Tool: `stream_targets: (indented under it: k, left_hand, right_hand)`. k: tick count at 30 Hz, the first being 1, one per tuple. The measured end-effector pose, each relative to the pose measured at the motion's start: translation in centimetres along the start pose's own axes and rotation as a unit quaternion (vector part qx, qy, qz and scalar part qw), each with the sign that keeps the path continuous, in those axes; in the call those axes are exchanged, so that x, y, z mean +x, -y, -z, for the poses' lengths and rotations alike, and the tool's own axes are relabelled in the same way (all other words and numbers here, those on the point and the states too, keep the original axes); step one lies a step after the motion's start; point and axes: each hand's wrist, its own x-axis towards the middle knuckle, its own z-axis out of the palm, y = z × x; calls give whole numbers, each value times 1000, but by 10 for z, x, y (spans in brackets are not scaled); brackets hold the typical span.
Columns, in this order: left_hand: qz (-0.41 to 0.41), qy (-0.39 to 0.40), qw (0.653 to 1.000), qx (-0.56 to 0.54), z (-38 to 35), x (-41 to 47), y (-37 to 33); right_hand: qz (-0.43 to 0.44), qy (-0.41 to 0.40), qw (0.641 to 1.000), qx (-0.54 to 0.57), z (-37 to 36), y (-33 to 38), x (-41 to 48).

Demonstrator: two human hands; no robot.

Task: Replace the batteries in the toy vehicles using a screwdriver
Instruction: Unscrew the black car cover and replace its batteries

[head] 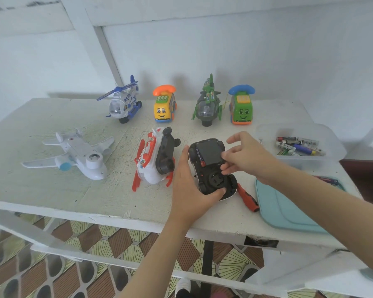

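Left hand (pixel 187 186) grips upturned toy car (pixel 211 179); right hand (pixel 248 155) pinches its battery cover (pixel 209 152), screwdriver (pixel 248 200) just under that wrist

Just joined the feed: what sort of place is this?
Probably a room in a home, not a workshop: a rough white-painted table against a plain pale wall, with patterned floor tiles underneath.

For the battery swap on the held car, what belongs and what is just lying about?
Belongs: black toy car, left hand, right hand, screwdriver, batteries tub.
Lying about: white aeroplane, red-and-white helicopter, blue helicopter, yellow phone car, green helicopter, green phone car, teal tray.
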Motion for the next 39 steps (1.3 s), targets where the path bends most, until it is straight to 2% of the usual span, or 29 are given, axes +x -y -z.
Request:
stream_targets:
  k: [13, 21, 39]
  left_hand:
    - [-42, -3, 999, 2, 2, 2, -1]
    - [-42, -3, 999, -1, 0, 2, 2]
    - [-35, -1, 999, 4, -1, 4, 5]
  right_hand:
    - [17, -17, 1000, -12, -5, -6, 4]
    - [52, -37, 997, -31, -7, -8, 2]
    - [41, -52, 997, -25, -10, -9, 7]
